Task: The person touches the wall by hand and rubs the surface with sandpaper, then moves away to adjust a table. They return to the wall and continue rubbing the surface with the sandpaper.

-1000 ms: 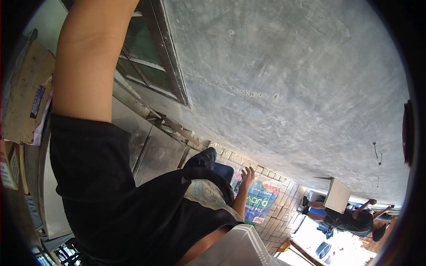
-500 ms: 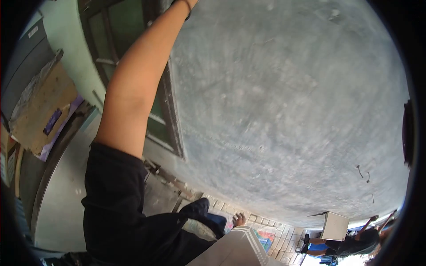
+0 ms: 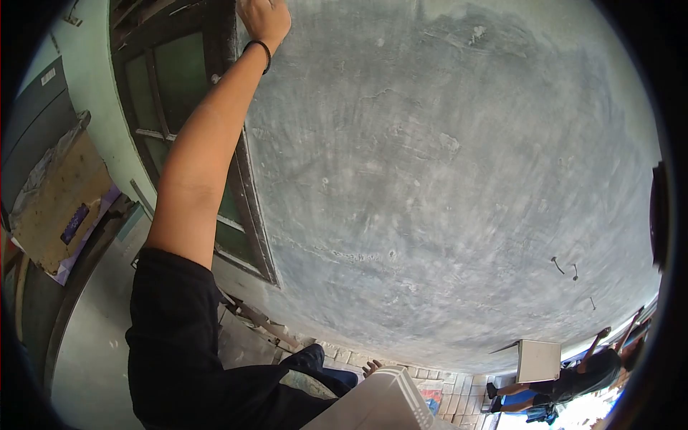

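Note:
My left arm, in a black short sleeve with a dark band at the wrist, reaches up along the left of the view. At the top edge, my left hand [image 3: 266, 18] is closed beside the dark door frame and the grey plastered wall [image 3: 444, 179]. Its fingertips are cut off, so what they hold, if anything, is hidden. Low in the middle, my right hand [image 3: 373, 368] shows only its fingers, apart and with nothing visible in them. A pale, striped-edged object [image 3: 383, 403] close to the camera covers the rest of that hand.
A dark wooden door [image 3: 179, 79] with green panes stands at left. Beside it are a cardboard piece [image 3: 61, 201] and a metal sheet [image 3: 100, 337]. Nails [image 3: 557, 266] stick out of the wall. A pale box [image 3: 539, 360] and a person in black [image 3: 584, 376] are at lower right.
My left hand, mostly above the frame before, now shows at the top as the view has shifted. The door and wall appear slightly further left. My right hand appears lower and further left.

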Demonstrator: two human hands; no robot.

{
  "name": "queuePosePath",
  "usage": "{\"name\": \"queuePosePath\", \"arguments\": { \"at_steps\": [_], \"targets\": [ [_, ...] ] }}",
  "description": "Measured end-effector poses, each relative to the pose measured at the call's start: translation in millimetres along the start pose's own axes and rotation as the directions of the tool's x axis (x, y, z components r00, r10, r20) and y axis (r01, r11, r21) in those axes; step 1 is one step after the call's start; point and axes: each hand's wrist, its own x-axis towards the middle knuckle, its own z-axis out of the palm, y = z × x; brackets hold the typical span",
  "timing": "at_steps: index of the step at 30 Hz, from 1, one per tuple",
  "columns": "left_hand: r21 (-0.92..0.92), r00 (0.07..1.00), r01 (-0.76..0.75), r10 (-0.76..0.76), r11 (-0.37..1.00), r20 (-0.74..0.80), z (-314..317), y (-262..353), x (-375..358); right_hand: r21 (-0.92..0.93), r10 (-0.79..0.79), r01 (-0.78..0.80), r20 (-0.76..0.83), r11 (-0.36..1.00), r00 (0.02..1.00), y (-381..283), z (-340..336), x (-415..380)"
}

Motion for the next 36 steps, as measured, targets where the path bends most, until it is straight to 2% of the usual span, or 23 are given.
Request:
{"name": "queuePosePath", "arguments": {
  "at_steps": [2,5,7,11,13,14,16,23,27,32,35,36],
  "targets": [
    [0.007,1.000,-0.010,0.010,1.000,-0.005,0,-1,0,0.010,0.015,-0.015,-0.001,1.000,1.000,-11,8,-6],
    [-0.007,1.000,0.004,-0.004,1.000,-0.007,1,1,0,-0.081,0.032,-0.038,-0.069,0.996,0.997,-8,12,-2],
    [-0.004,1.000,0.025,-0.025,1.000,0.004,1,1,0,-0.066,-0.016,0.015,-0.021,0.998,1.000,-1,7,2],
    [-0.025,1.000,-0.002,0.002,1.000,-0.012,1,1,1,-0.053,-0.015,0.015,-0.005,0.998,1.000,12,0,13],
    [0.006,1.000,-0.010,0.010,1.000,-0.013,1,1,0,-0.093,-0.085,0.091,0.063,0.992,0.994,21,-3,20],
    [0.006,1.000,-0.011,0.011,1.000,-0.014,1,1,-1,-0.092,-0.086,0.092,0.064,0.992,0.994,20,-2,21],
    [-0.018,1.000,-0.021,0.021,1.000,-0.020,1,0,0,-0.073,0.002,-0.003,-0.007,0.997,1.000,21,1,23],
    [-0.030,0.999,-0.035,0.034,0.999,-0.030,1,0,1,-0.059,-0.081,0.080,-0.024,0.995,0.996,33,4,25],
    [-0.038,1.000,0.020,-0.020,0.999,-0.006,0,4,0,0.006,-0.080,0.080,0.018,0.997,0.997,24,1,11],
    [-0.040,0.997,0.057,-0.055,0.998,0.050,4,0,3,-0.008,-0.065,0.066,0.050,0.998,0.997,73,-13,52],
    [-0.025,0.995,0.072,-0.070,0.997,0.065,1,3,2,-0.030,-0.030,0.030,0.002,0.999,1.000,33,-2,16],
    [-0.014,0.996,0.071,-0.070,0.997,0.057,0,3,2,0.012,-0.003,0.003,-0.009,1.000,1.000,15,3,1]
  ]
}}
